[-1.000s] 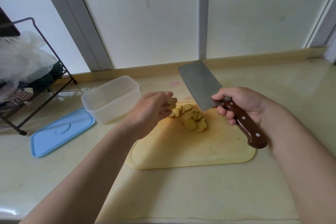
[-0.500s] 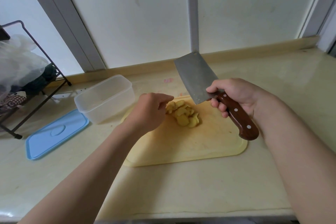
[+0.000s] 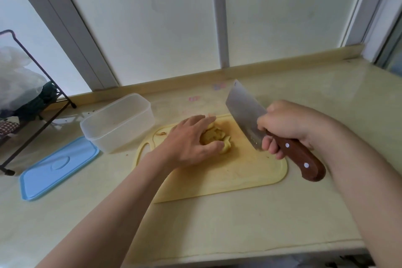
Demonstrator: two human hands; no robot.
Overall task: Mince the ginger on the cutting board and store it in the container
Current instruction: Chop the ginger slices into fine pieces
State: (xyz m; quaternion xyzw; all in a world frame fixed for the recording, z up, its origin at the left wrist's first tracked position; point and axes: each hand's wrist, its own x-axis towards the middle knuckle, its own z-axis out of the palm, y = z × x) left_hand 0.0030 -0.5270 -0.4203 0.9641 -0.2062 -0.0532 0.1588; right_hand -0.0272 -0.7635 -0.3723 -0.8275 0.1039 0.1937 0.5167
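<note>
1. The cutting board (image 3: 239, 180) is a pale yellow plastic slab with rounded corners and a shallow groove along its rim. It lies flat on the glossy cream countertop (image 3: 217, 228).
2. The ginger (image 3: 215, 136) sits as a small heap of thin, pale yellow slices on the far-left part of the board.
3. The left hand (image 3: 191, 141) lies over the heap with its fingers loosely extended and spread. The thumb touches the near side of the slices.
4. The right hand (image 3: 289, 126) is clenched round the cleaver (image 3: 242, 111), grasping its smooth brown wooden handle (image 3: 300, 159), which shows 2 metal rivets.
5. The broad rectangular steel blade is tilted, its edge angled down toward the board just right of the heap. I cannot tell whether it touches.
6. The container (image 3: 121, 132) is a translucent plastic box with rounded corners, standing open just left of the board.
7. Its flat blue lid (image 3: 56, 167) lies on the counter nearer left, beside a black wire rack (image 3: 8, 172).
</note>
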